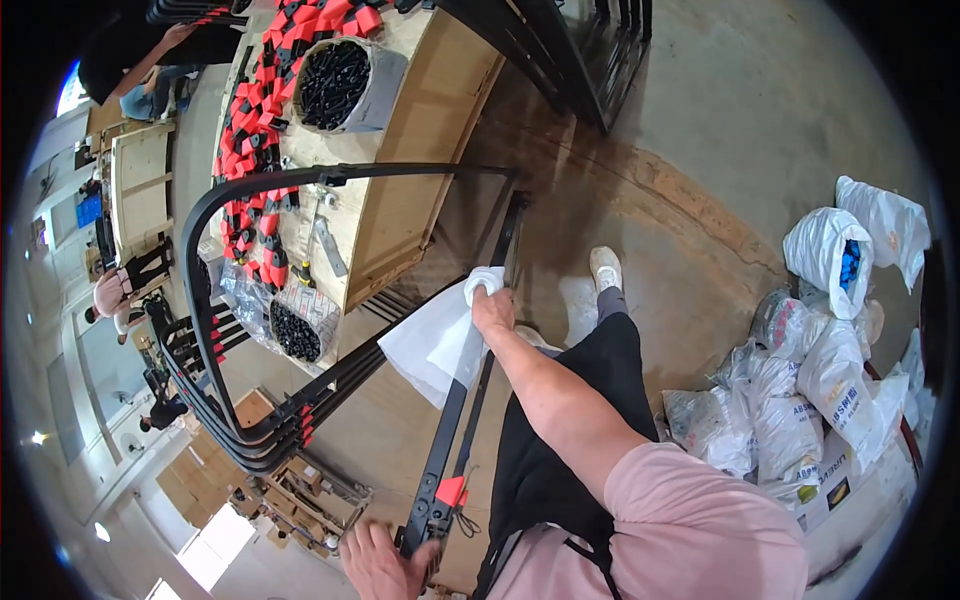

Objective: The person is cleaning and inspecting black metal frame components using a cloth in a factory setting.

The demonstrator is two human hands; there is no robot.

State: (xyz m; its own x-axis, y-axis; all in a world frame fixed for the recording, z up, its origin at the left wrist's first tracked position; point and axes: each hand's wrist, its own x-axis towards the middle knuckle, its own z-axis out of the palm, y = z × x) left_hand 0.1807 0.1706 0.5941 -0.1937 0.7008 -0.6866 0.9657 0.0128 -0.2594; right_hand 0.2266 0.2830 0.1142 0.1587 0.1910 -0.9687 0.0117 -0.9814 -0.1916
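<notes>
A long black metal frame [452,425] with a curved end runs across in front of me. My right hand [492,312] is closed around a thin white packing sheet [428,342] that is bunched about one bar of the frame. Part of the sheet hangs loose to the left of the bar. At the near end of this bar, my left hand [385,560] grips the frame, its thumb on one side and its fingers on the other. Close to that hand, a red plastic piece [452,491] sits on the frame beside a thin dark cord loop.
On the left, a wooden table [415,150] bears many red and black plastic pieces [262,125] and a bag of black parts [340,85]. More black frames [565,50] stand beyond. White sacks [780,400] lie at right. Other people [115,292] work at far left.
</notes>
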